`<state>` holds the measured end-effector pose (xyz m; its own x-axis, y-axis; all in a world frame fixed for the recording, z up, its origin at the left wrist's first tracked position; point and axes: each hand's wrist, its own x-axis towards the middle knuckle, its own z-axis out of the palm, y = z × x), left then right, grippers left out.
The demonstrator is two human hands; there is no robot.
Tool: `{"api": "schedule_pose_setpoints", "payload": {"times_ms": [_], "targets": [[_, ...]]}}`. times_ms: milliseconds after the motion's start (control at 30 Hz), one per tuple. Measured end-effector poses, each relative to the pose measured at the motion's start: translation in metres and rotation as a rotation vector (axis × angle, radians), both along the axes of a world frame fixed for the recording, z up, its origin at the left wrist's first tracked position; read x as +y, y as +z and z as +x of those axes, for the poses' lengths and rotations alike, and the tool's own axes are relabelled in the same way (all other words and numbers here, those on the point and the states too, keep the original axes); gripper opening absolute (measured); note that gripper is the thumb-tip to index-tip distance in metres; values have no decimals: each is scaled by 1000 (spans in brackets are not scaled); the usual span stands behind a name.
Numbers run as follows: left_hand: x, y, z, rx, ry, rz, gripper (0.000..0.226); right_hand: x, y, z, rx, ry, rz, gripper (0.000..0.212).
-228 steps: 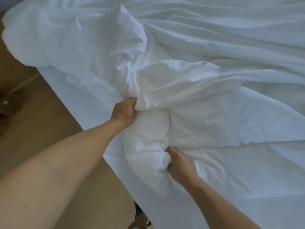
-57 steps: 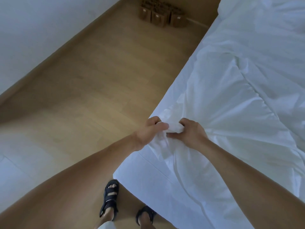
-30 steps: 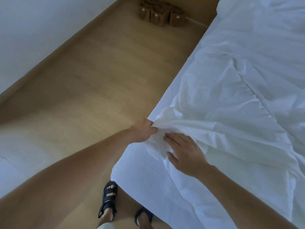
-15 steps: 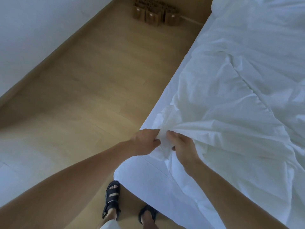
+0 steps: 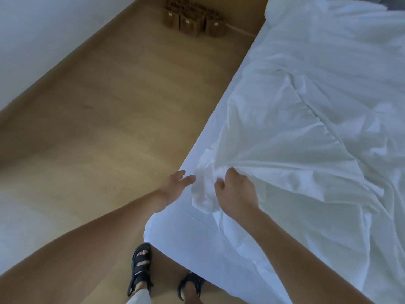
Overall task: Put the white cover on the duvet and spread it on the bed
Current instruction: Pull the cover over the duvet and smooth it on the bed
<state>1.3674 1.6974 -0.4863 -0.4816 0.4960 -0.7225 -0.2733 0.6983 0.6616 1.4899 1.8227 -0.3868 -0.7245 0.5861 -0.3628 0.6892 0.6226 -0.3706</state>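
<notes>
Wooden floor (image 5: 98,119) runs alongside the bed (image 5: 197,244), with brown bags (image 5: 192,20) at twelve o'clock. The white cover (image 5: 295,132) lies rumpled across the bed toward two o'clock. The right hand (image 5: 237,193) clutches its bunched corner, and the left hand (image 5: 176,186) is at nine o'clock of it, fingers loose and apart, holding nothing.

white cover (image 5: 306,132) lying rumpled across the bed (image 5: 197,242) | near corner bunching in folds (image 5: 203,187) at the mattress edge | long creases running diagonally
</notes>
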Motion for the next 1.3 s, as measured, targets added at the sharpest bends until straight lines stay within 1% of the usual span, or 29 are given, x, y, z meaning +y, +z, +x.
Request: {"api": "schedule_pose_setpoints", "payload": {"times_ms": [33, 67, 100, 133, 167, 200, 267, 300, 333, 367, 400, 467, 567, 667, 733, 767, 867, 933, 967, 1033, 1067, 1133, 1167, 1233, 1267, 1300], "targets": [[3, -7, 2, -85, 31, -38, 104, -2, -2, 2, 41, -50, -74, 16], [7, -12, 4, -174, 58, -45, 103, -3, -4, 5, 78, -103, -141, 15], [10, -14, 8, -272, 84, -32, 92, -3, -6, 7, 107, -152, -193, 14], [14, -13, 11, -359, 115, -4, 74, -2, -6, 9, 135, -209, -251, 13], [18, -11, 14, -422, 141, 28, 57, -1, -10, 11, 182, -283, -327, 9], [22, -11, 16, -462, 161, 77, 46, -2, -12, 11, 229, -356, -398, 11], [30, -8, 20, -470, 195, 183, 33, -6, -18, 11, 279, -426, -469, 42], [33, -2, 21, -454, 193, 214, 27, -10, -20, 10, 290, -437, -478, 53], [34, 3, 22, -419, 178, 220, 21, -14, -25, 9, 295, -451, -483, 59], [34, 10, 22, -377, 149, 214, 14, -18, -27, 6, 304, -467, -483, 59], [33, 17, 21, -344, 118, 204, 12, -22, -29, 3, 309, -491, -478, 53], [28, 29, 17, -280, 79, 188, 23, -27, -31, -3, 339, -562, -462, 39], [16, 43, 9, -196, 36, 207, 32, -34, -28, -9, 379, -615, -436, 33], [2, 52, 6, -134, -25, 240, 22, -39, -24, -14, 368, -589, -371, 34], [-6, 53, 5, -118, -39, 233, 19, -39, -21, -18, 360, -572, -364, 36], [-7, 52, 3, -119, -15, 220, 20, -40, -21, -19, 373, -557, -398, 38], [-4, 49, -10, -124, 77, 196, 30, -48, -14, -21, 452, -541, -598, 42], [2, 43, -17, -109, 40, 139, 36, -50, -14, -21, 477, -560, -712, 39], [5, 40, -18, -125, 9, 114, 34, -50, -14, -21, 486, -581, -744, 37], [10, 37, -20, -228, -17, 93, 23, -50, -13, -21, 516, -638, -798, 35], [12, 37, -21, -308, 1, 98, 23, -50, -13, -21, 542, -679, -832, 34], [16, 38, -24, -458, 24, 116, 32, -54, -16, -19, 581, -755, -885, 33], [19, 39, -24, -497, 24, 128, 33, -56, -17, -18, 588, -781, -904, 33], [29, 44, -19, -490, 45, 149, 31, -60, -15, -13, 639, -834, -937, 36], [36, 47, -15, -438, 47, 162, 28, -60, -13, -9, 703, -874, -953, 35], [44, 51, -12, -353, 39, 173, 25, -58, -11, -4, 783, -937, -962, 28]]}}
